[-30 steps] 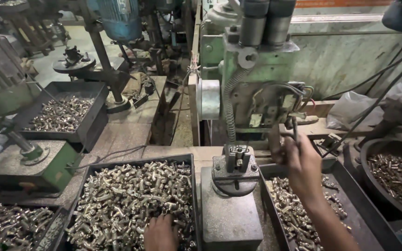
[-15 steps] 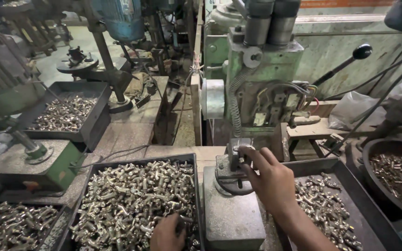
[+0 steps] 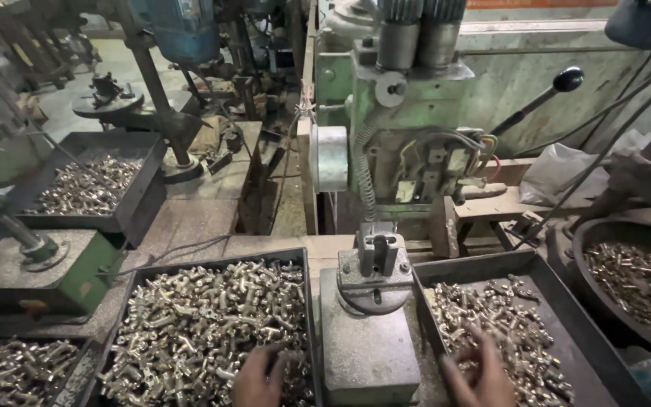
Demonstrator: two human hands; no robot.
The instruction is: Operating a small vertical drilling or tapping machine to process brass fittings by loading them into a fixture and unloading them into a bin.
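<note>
Your left hand [image 3: 259,374] rests palm-down in the left tray [image 3: 131,301], fingers curled into the heap of brass fittings [image 3: 205,324] at the bottom edge of the view; whether they pinch one piece, you cannot tell. Your right hand [image 3: 480,373] lies over the fittings in the right tray [image 3: 566,301], fingers spread and loose, gripping nothing that shows. Between your hands stands the grey metal block [image 3: 367,343] of the green drill press [image 3: 408,113], its round fixture [image 3: 377,267] just ahead of your fingertips, with no hand on it. The black-knobbed feed lever [image 3: 544,94] juts up to the right, well apart from your right hand. A round pan of fittings [image 3: 638,279] sits at far right. Farther left, another tray of parts [image 3: 88,185] lies beside a second green machine base [image 3: 39,264].
</note>
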